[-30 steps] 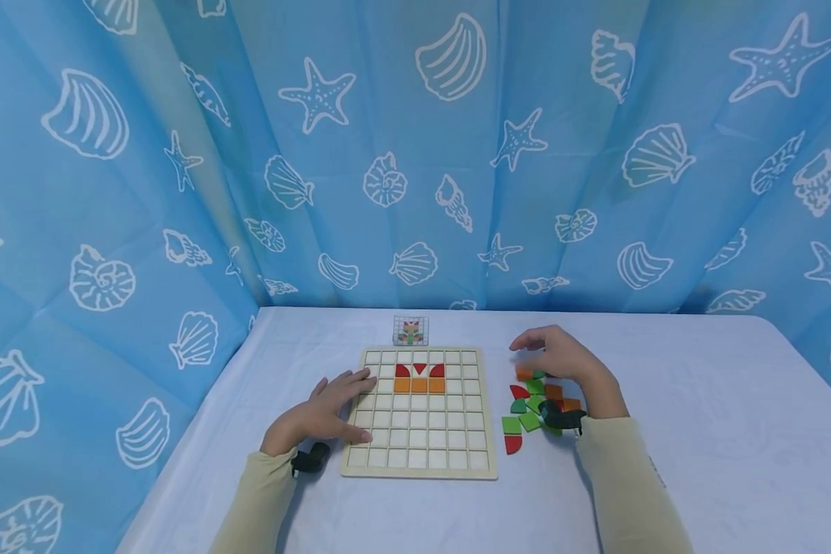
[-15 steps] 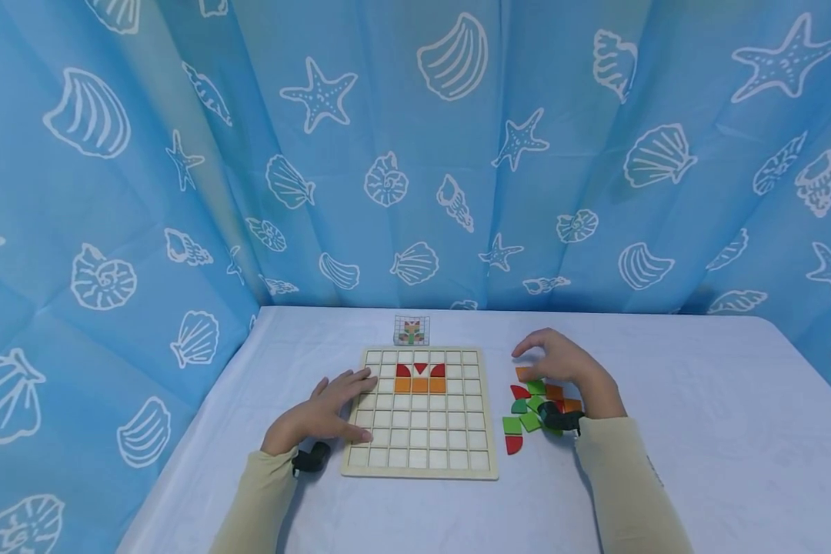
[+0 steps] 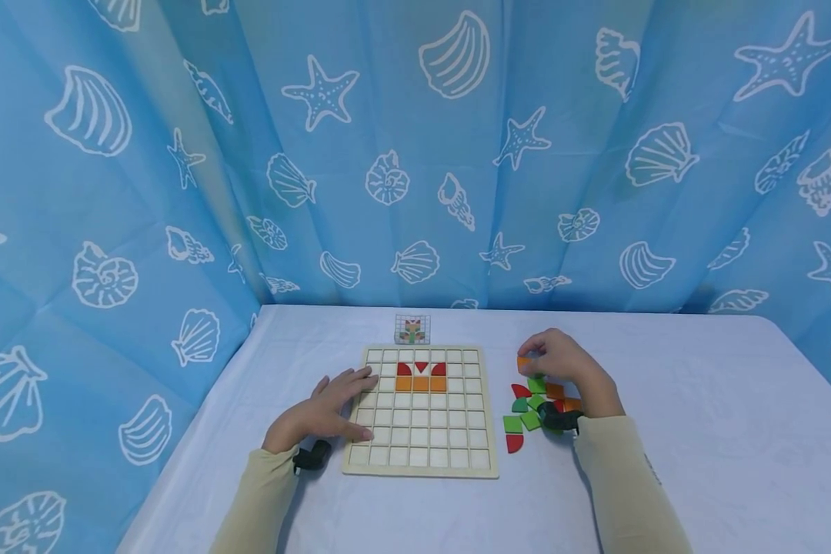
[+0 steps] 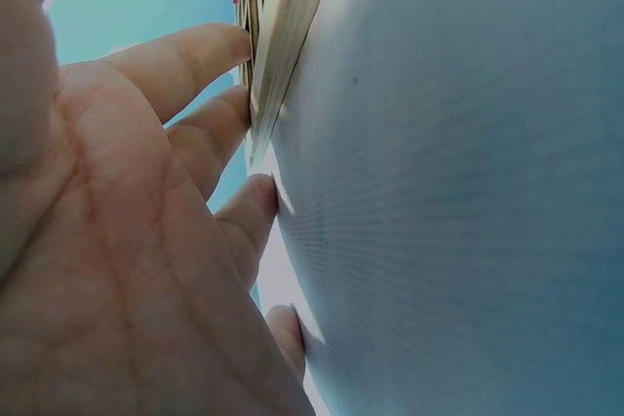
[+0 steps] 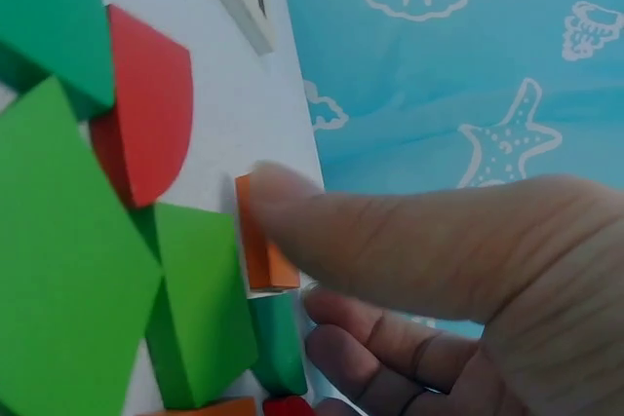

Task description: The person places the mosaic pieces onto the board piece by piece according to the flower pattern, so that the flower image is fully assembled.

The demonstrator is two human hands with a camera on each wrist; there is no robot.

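Observation:
My left hand lies with fingers spread on the left edge of the wooden grid board. In the left wrist view, some fingertips touch the board's rim and others the white cloth. On the board sit red pieces above a row of orange squares. To the right of the board, my right hand pinches an orange block between thumb and fingers. The right wrist view has the thumb over part of this orange block, beside light green blocks and a red quarter-round.
Below the right hand lie loose green, red and orange blocks, partly hidden by the wrist. A small pattern card lies behind the board. A blue shell-print curtain stands along the table's far edge.
The right hand's fingers have closed around the orange block, which has shifted slightly away from me. The left hand and the pieces on the board have stayed put.

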